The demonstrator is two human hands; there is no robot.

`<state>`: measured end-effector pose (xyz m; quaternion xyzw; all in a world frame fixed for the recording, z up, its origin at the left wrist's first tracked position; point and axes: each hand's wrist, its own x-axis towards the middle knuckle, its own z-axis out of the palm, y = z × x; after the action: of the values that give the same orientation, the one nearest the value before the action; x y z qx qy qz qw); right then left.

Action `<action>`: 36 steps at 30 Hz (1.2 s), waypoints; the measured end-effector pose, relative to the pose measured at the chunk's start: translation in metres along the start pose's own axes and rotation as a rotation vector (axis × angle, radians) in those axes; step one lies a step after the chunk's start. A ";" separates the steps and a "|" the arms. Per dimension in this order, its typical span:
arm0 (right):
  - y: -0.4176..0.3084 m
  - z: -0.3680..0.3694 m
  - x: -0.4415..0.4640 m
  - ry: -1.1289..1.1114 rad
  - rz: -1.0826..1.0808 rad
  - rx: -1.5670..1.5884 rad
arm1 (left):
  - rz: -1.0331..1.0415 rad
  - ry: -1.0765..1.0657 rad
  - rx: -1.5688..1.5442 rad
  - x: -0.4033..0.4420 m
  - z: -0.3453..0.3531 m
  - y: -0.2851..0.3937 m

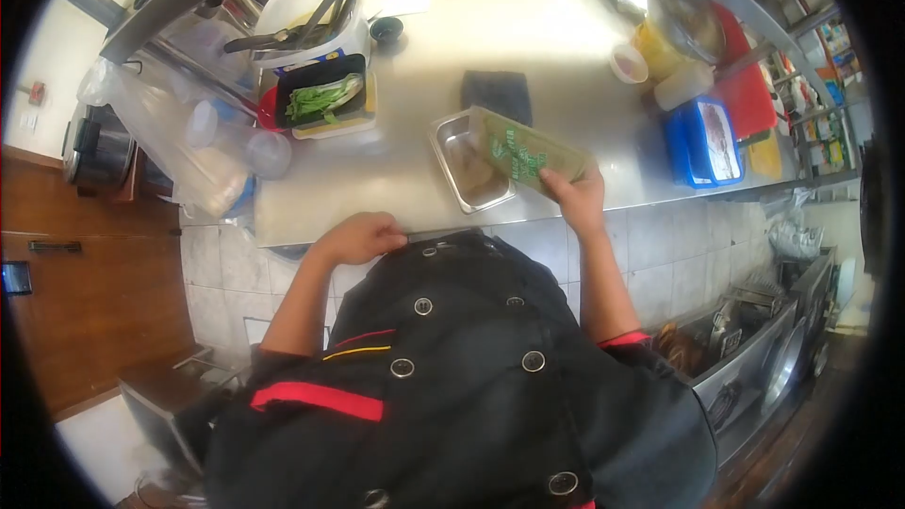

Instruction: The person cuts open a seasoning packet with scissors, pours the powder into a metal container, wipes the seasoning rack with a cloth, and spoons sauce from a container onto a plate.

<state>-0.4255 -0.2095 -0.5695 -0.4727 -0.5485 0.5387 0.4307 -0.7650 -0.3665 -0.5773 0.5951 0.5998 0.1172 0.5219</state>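
Note:
My right hand (577, 196) grips a flat olive-brown packet (528, 153) with green lettering, thumb on top. The packet is tilted over the right side of a small rectangular steel pan (481, 190), which sits near the counter's front edge. A little brownish content shows at the bottom of the pan; I cannot make out what it is. Close to the counter edge and the front of my black jacket, my left hand (363, 238) is closed with its fingers curled under; whether it holds anything is hidden. Just behind the pan lies a folded dark cloth (497, 94).
On the steel counter (368, 188), a black tray (300, 113) of green leaves stands left, beside a white tub (283, 14) with utensils across it. A blue container (693, 146), a small white cup (629, 64) and a large bowl (686, 14) stand right. Shelf rails frame both sides.

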 end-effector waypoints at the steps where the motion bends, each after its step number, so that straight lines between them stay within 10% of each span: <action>1: -0.005 0.002 0.000 -0.008 -0.005 -0.002 | 0.045 0.024 0.062 0.002 0.000 0.002; 13: -0.032 0.023 0.014 -0.070 -0.242 -0.436 | 0.096 0.399 -0.038 0.060 -0.018 0.030; 36: -0.031 0.031 0.005 -0.056 -0.185 -0.451 | -0.001 0.290 -0.105 0.057 0.015 -0.015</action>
<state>-0.4582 -0.2092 -0.5408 -0.4897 -0.7074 0.3739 0.3464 -0.7481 -0.3301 -0.6230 0.5435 0.6624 0.2327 0.4601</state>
